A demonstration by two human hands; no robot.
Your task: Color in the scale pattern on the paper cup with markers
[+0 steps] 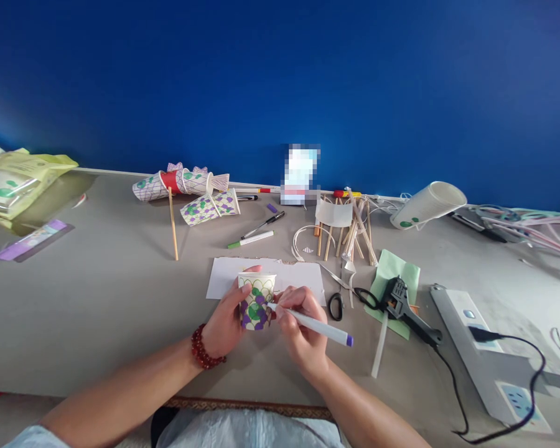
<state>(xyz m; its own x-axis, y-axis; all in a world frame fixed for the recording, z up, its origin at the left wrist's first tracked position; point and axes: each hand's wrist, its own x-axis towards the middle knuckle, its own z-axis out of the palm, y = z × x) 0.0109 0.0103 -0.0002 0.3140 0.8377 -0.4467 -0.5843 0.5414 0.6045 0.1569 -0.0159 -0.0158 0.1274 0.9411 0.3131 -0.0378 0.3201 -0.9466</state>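
A paper cup (256, 305) with a scale pattern, partly filled in purple and green, is held upright in my left hand (226, 317). The fingers wrap around its left side and back. My right hand (305, 330) grips a white marker (324, 328) with a purple end, its tip against the right side of the cup. Under and behind the cup lies a white sheet of paper (303, 280). Beyond it are a green-ended marker (251, 239), a black pen (263, 224) and a small purple cap (271, 208).
Right of my hands lie scissors (336, 306), a green paper (404, 270) and a hot glue gun (404, 310) wired to a power strip (471, 351). Wooden sticks (354, 233), stacked cups (429, 204), a cup fish (152, 185), another patterned cup pair (210, 207) and a glowing screen (301, 171) stand farther back.
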